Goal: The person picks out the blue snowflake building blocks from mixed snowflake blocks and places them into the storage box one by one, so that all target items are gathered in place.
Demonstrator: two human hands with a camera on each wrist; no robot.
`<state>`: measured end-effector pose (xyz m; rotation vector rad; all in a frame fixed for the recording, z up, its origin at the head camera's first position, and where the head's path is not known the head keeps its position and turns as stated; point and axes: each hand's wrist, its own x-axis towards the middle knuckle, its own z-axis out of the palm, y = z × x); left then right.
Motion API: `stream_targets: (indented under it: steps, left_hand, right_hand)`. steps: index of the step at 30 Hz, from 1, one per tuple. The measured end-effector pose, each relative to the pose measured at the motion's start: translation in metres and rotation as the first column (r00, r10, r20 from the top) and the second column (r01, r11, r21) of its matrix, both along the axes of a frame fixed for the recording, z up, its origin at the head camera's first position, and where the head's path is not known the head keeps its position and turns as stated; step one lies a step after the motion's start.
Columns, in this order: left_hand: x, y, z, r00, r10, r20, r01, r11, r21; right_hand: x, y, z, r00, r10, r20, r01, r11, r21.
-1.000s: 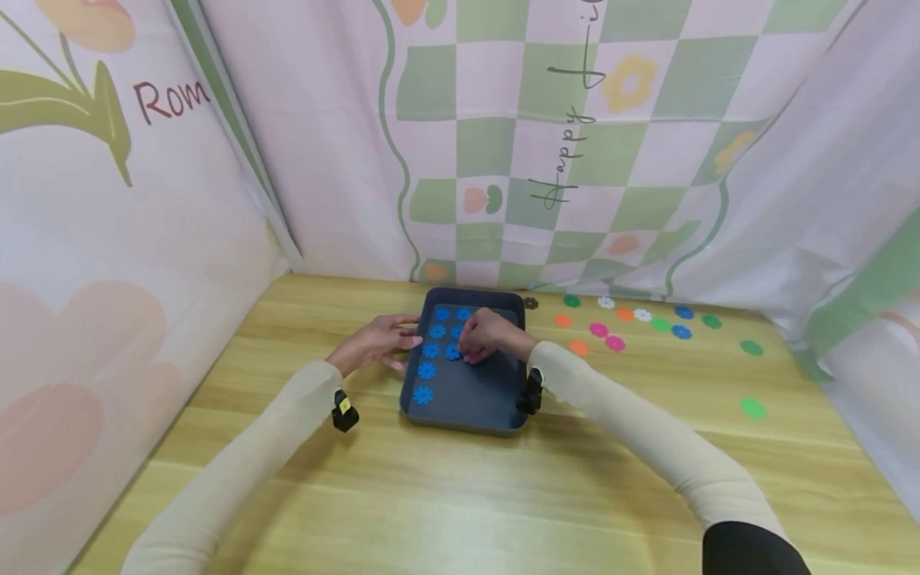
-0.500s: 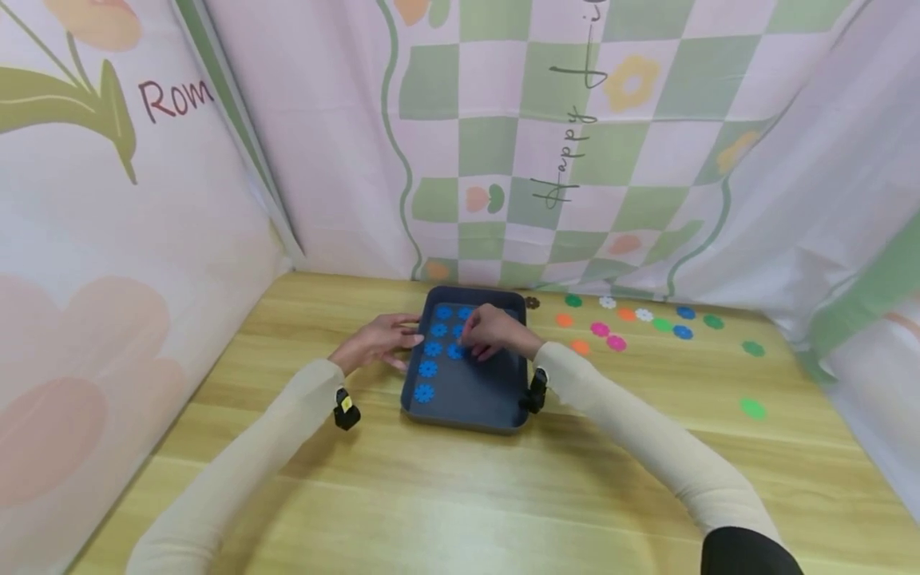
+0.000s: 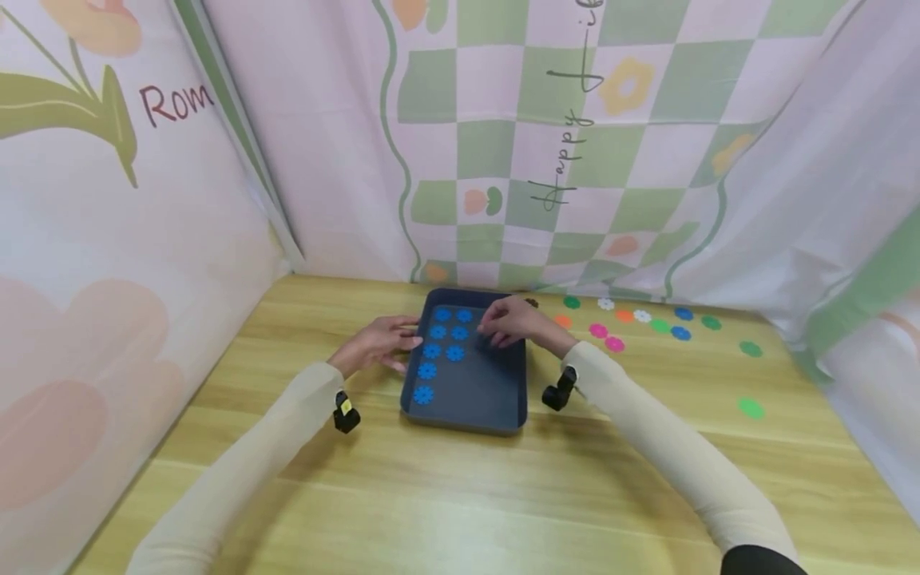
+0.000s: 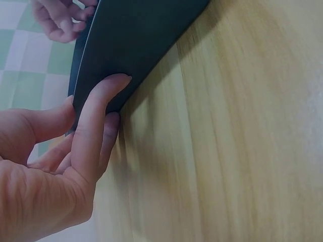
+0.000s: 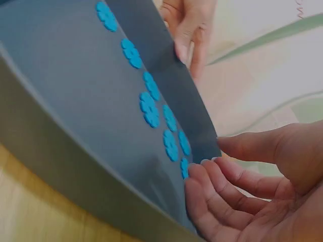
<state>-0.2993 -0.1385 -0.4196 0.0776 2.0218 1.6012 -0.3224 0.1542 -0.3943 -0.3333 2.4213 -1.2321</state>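
Note:
A dark grey baking tray (image 3: pixel 481 395) lies on the table. Inside it, blue flower-shaped discs (image 3: pixel 423 394) form a left column of several and a second column of three. At the tray's left side, my left hand (image 3: pixel 377 342) holds the wall: the thumb (image 4: pixel 55 118) is at the rim and the bent fingers touch the outside. My right hand (image 3: pixel 513 321) hovers over the tray's upper right part, just right of the second column. In the right wrist view, its loosely bent fingers (image 5: pixel 229 199) and separated thumb have nothing between them.
Loose discs lie on the table right of the tray: pink (image 3: pixel 598 330), orange (image 3: pixel 562 321), white (image 3: pixel 606 303), blue (image 3: pixel 680 333) and several greens (image 3: pixel 751 408). A brown disc (image 3: pixel 531 303) is partly hidden behind the right hand. A checked curtain (image 3: pixel 489 144) borders the back.
My right hand has moved up and right from the second column's lowest blue disc, leaving that disc lying in the tray. My left hand has stayed at the tray's left wall.

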Motion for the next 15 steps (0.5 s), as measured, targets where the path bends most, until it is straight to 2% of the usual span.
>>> stream_targets:
  steps: [8, 15]
  left_hand:
    - [0.001, 0.002, 0.001, 1.0, 0.011, 0.005, -0.011, 1.0, -0.007]
    - [0.001, 0.003, 0.003, 1.0, 0.02, 0.014, -0.02, 0.999, -0.026]
  right_hand:
    - [0.002, 0.028, 0.006, 0.999, -0.041, -0.033, 0.039, 0.996, -0.079]
    - [0.004, 0.054, 0.004, 0.997, -0.05, -0.056, 0.044, 0.993, -0.107]
